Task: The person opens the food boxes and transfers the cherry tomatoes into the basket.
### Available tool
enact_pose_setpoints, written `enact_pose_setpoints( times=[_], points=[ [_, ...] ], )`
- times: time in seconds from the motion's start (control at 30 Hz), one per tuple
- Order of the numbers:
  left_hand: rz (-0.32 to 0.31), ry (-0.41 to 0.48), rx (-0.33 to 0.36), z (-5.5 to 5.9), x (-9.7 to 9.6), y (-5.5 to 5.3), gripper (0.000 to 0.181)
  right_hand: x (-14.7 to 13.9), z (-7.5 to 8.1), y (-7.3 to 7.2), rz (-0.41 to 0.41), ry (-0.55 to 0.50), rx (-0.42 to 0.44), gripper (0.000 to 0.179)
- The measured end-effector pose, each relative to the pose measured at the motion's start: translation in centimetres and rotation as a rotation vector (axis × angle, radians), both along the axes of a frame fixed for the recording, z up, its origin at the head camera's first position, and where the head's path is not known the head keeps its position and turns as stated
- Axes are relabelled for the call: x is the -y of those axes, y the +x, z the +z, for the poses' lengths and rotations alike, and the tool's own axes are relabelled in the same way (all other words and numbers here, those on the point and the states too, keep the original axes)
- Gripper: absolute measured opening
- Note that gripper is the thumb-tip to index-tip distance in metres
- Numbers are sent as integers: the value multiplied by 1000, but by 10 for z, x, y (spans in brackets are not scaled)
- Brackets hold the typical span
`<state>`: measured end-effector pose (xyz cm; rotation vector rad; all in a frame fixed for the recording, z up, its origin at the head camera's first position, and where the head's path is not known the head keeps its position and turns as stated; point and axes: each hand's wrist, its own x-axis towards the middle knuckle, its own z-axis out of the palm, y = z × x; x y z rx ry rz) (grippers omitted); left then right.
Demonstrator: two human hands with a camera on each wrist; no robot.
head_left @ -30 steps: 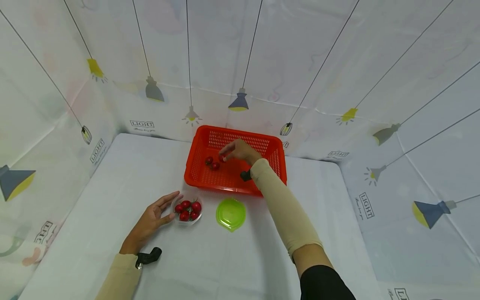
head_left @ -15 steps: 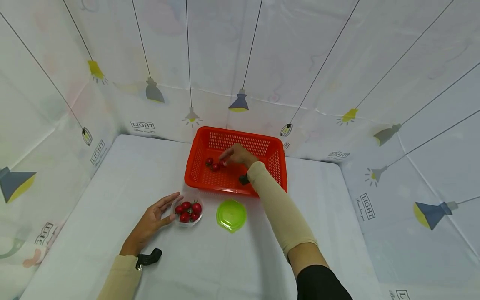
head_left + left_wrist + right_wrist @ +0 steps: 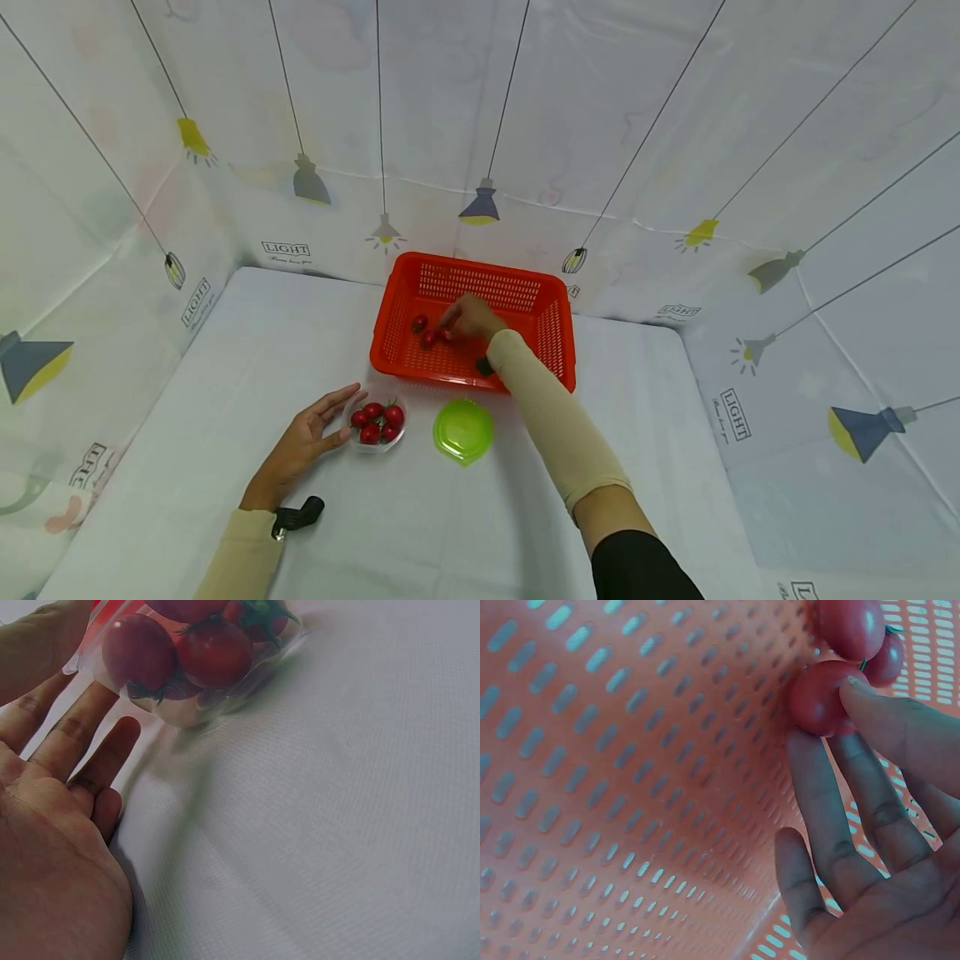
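In the head view, my left hand (image 3: 306, 433) rests against the left side of a small clear plastic container (image 3: 401, 433) standing on the table. Its fingers look mostly straight, with the thumb on the near side. Several red cherry tomatoes (image 3: 215, 654) with green stems fill the container. Inside the red basket (image 3: 384, 333), my right hand (image 3: 471, 317) pinches a cherry tomato (image 3: 817, 701) between thumb and fingers, low over the perforated floor. Two more tomatoes, one upper (image 3: 419, 322) and one lower (image 3: 429, 338), lie just to its left.
A green lid (image 3: 462, 431) lies on the white-covered table (image 3: 420, 533), right of the container and in front of the basket. Behind the table hangs a white cloth wall (image 3: 420, 100) printed with lamps. My right forearm reaches across the basket's near right side.
My right hand has moved down and slightly toward the near side of the basket, with the tomato pinched in its fingers. The left hand and container have stayed in place.
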<state>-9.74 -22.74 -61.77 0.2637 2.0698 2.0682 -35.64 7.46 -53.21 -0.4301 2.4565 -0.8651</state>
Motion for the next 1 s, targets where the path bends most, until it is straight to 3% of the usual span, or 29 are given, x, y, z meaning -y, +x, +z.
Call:
enact_pose_setpoints(
  times=[0.27,0.4,0.53,0.67,0.8,1.0],
  points=[
    [4,-15,6,-2,-1,0,67,3,2,6,-26,40,-73,26],
    [2,-19,7,-2,-1,0,68,5,16,10,-77,16,-125,31],
    [3,-20,6,-1,0,0,68,9,35,17,-74,-7,-184,33],
    [1,-27,-4,-1,0,0,67,14,54,34,-52,-39,-243,34],
    [0,-19,-5,-2,2,-1,66,22,73,59,-50,-106,-248,34],
    [-10,-15,-23,-1,0,0,66,26,87,93,-21,-138,-299,39]
  ],
)
